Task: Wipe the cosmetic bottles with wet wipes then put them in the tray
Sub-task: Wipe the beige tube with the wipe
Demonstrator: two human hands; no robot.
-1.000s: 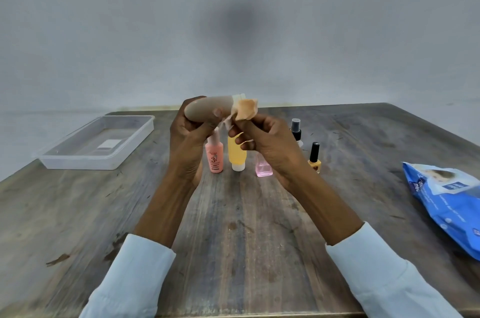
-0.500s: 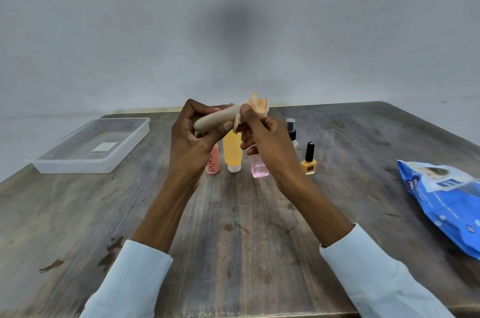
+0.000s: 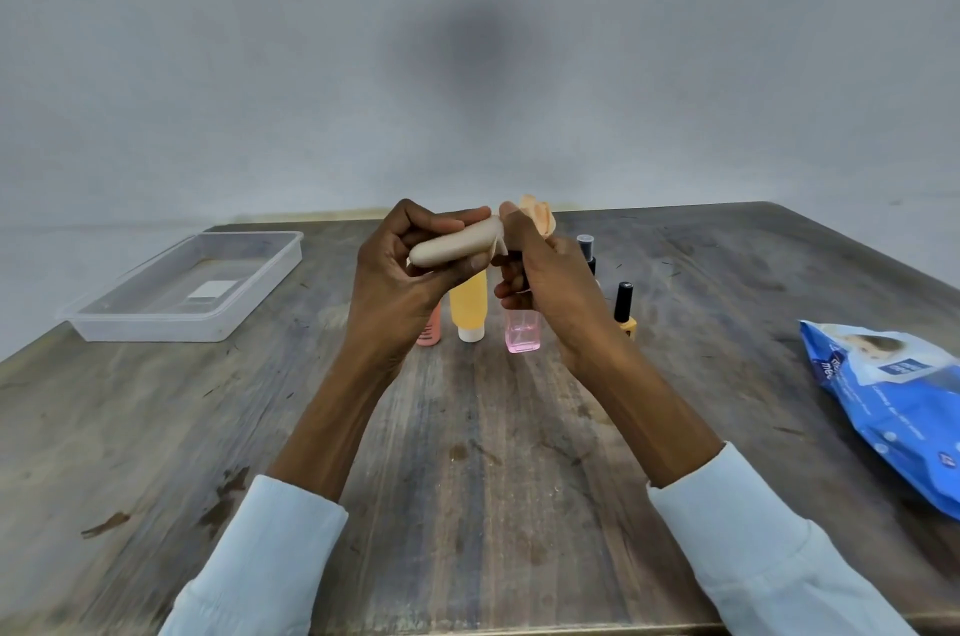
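My left hand grips a beige cosmetic tube lying sideways above the table. My right hand pinches a crumpled, stained wet wipe against the tube's right end. Behind my hands stand a pink-orange bottle, a yellow tube on its white cap, a clear pink bottle, a dark-capped bottle and a yellow nail polish. The clear plastic tray sits at the far left, with only a white label visible inside.
A blue pack of wet wipes lies at the right edge of the worn wooden table. A plain grey wall stands behind the table. My sleeves are light blue.
The tube has tilted so its right end points up and away. My right hand has shifted the wipe up along that end. The head view has drifted slightly.
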